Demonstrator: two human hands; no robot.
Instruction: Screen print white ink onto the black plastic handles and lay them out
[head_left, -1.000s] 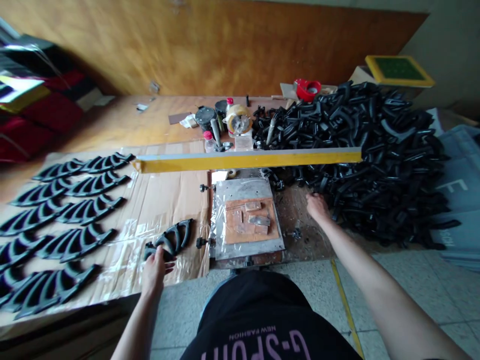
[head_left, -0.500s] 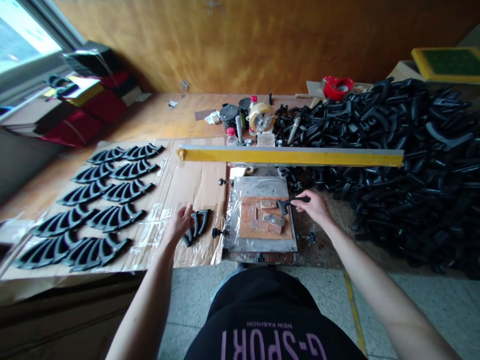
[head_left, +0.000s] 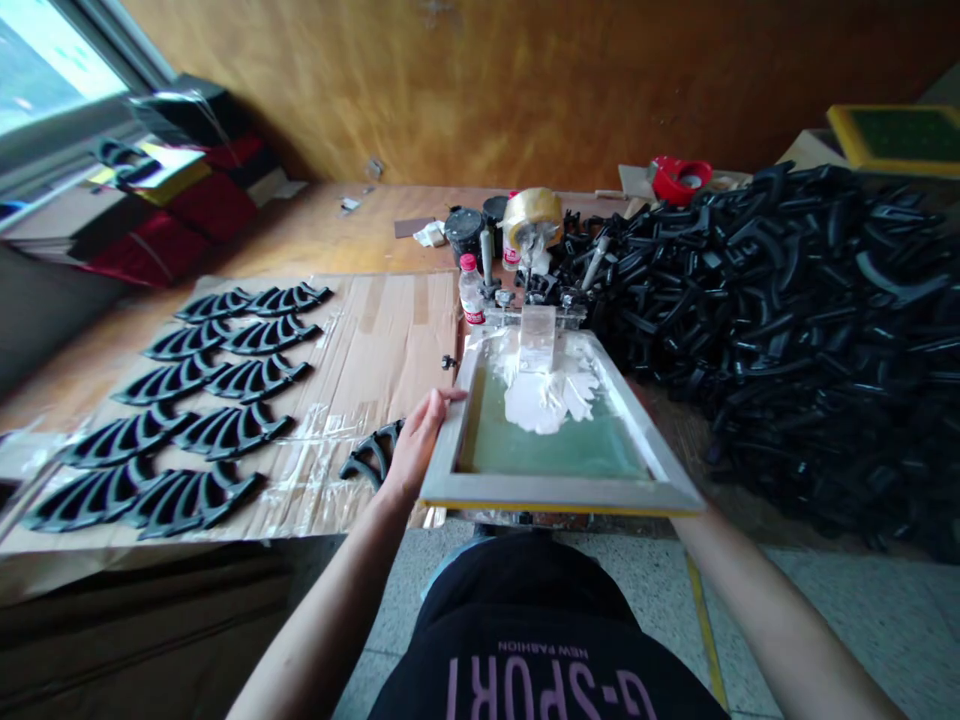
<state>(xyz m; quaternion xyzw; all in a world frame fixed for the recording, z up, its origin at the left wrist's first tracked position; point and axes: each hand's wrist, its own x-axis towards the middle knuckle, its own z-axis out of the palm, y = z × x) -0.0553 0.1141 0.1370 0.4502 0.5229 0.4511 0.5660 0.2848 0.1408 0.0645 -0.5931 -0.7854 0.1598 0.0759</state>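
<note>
A screen printing frame (head_left: 667,470) with grey metal sides and a green mesh lies tilted in front of me. White ink (head_left: 544,405) is spread over the upper mesh, and a squeegee (head_left: 537,340) rests in it at the back. My left hand (head_left: 420,440) grips the frame's left side, fingers closed at its edge. The frame hides my right hand; only the wrist and forearm (head_left: 739,570) come out from under its near right corner. Beside my left hand lie a few curved black plastic handles (head_left: 373,453) on cardboard.
Rows of black handles (head_left: 232,435) cover the cardboard (head_left: 390,340) on the left. A big heap of black parts (head_left: 795,300) fills the right side. Behind the frame stand a red-capped bottle (head_left: 471,290), dark pots (head_left: 463,232) and a tape roll (head_left: 532,215). A red tape dispenser (head_left: 679,180) is farther back.
The raised frame has come down over the metal plate, hiding it and the black handle my right hand held there. My left hand moved right onto the frame; my right hand went beneath it.
</note>
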